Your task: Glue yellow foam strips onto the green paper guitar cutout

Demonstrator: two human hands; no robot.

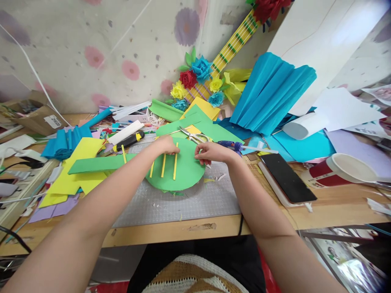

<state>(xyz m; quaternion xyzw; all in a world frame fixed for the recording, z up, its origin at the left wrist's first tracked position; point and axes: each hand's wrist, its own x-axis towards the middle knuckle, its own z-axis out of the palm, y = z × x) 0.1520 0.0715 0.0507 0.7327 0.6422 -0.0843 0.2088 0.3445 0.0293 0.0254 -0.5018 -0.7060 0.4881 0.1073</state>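
A green paper guitar shape [183,173] lies on the grey cutting mat [183,203], its neck running left. Three thin yellow strips [163,165] lie across its round body. My left hand [166,144] rests at the top ends of the strips, fingers curled down and pressing on them. My right hand [210,152] sits at the body's upper right edge, fingers pinched together on something small I cannot make out. Scissors [191,134] lie just behind both hands.
A utility knife [128,141], glue gun [229,144], phone [287,177] and tipped red paper cup [336,171] lie around the mat. Blue pleated paper [271,93], a finished paper guitar with flowers [214,69] and coloured sheets [76,162] crowd the wooden table [171,232].
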